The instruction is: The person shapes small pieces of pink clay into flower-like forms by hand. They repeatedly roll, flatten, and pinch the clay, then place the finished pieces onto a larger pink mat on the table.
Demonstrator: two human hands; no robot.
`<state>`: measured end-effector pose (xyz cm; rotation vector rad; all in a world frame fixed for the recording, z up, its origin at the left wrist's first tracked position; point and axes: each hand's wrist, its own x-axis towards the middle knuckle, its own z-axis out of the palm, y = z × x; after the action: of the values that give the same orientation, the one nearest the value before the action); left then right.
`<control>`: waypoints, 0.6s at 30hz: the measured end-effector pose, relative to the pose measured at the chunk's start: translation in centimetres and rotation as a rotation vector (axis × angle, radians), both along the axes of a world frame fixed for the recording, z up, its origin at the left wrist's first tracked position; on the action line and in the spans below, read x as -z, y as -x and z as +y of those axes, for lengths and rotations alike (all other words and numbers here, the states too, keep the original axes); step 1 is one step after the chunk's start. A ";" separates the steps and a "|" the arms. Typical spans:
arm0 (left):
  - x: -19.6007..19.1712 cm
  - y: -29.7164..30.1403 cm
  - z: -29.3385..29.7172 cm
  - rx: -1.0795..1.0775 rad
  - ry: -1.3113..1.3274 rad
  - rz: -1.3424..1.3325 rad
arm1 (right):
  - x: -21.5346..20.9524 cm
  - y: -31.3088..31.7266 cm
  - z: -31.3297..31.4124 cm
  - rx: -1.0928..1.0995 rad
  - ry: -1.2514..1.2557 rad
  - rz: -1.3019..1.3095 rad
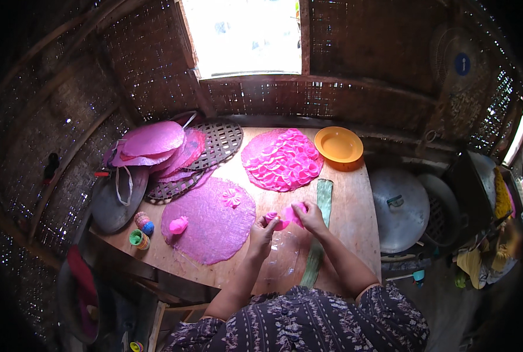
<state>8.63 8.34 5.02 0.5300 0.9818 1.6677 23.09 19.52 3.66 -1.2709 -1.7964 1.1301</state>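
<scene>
Both of my hands are raised over the near middle of the table, close together. My left hand (pixel 262 236) pinches a small, soft-looking pink piece (pixel 281 224) between thumb and fingers. In my right hand (pixel 313 220) the fingers are closed on a thin pink piece (pixel 294 215). I cannot tell whether the two pieces are joined. Under my hands lies a clear plastic sheet (pixel 285 255). Left of them is a round pink sheet (pixel 206 229) carrying a pink lump (pixel 179 224) and a flower-shaped pink piece (pixel 231 198).
A round heap of ruffled pink pieces (pixel 285 159) and an orange bowl (pixel 339 145) stand at the back. A green strip (pixel 324 205) lies under my right forearm. Pink discs (pixel 153 141), a woven tray (pixel 220 141) and small cups (pixel 138 239) are leftward; metal lids (pixel 397 223) stand right.
</scene>
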 end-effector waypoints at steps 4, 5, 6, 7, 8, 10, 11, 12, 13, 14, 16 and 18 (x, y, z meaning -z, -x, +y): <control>-0.6 1.0 -0.4 -0.139 -0.176 -0.160 | 1.2 1.3 -1.4 -0.122 0.145 0.221; -0.6 1.0 -0.5 -0.180 -0.209 -0.064 | 1.0 1.7 -2.1 -0.140 0.278 0.316; -0.7 0.9 -0.6 -0.201 -0.201 -0.044 | 0.6 1.9 -2.7 -0.197 0.584 0.553; -0.8 0.7 -0.7 -0.224 -0.206 -0.016 | 0.0 1.9 -3.3 -0.276 0.924 0.781; -0.8 0.6 -0.8 -0.236 -0.253 0.020 | -0.7 1.9 -3.9 -0.426 1.256 1.043; -1.0 0.2 -1.0 -0.304 -0.188 0.214 | -2.1 2.5 -4.8 -0.216 1.125 1.012; -1.1 0.0 -1.1 -0.321 -0.161 0.301 | -2.8 2.6 -5.2 -0.203 1.011 1.008; -1.4 -0.1 -1.3 -0.337 -0.130 0.379 | -3.5 2.7 -5.6 -0.136 0.924 0.981; -1.7 -0.2 -1.4 -0.321 -0.141 0.392 | -4.2 2.8 -5.8 -0.155 0.756 0.975; -2.1 -0.3 -1.6 -0.305 -0.149 0.397 | -5.0 2.7 -6.1 -0.189 0.534 0.847; -3.1 -0.4 -2.0 -0.263 -0.153 0.414 | -6.5 2.5 -6.7 -0.208 0.107 0.580; -4.4 -0.5 -2.4 -0.206 -0.180 0.427 | -8.2 1.9 -7.2 -0.197 -0.381 0.340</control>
<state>9.14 5.90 9.38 0.9611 1.2310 1.8793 21.19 12.37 11.88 -0.6499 -1.7909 0.9750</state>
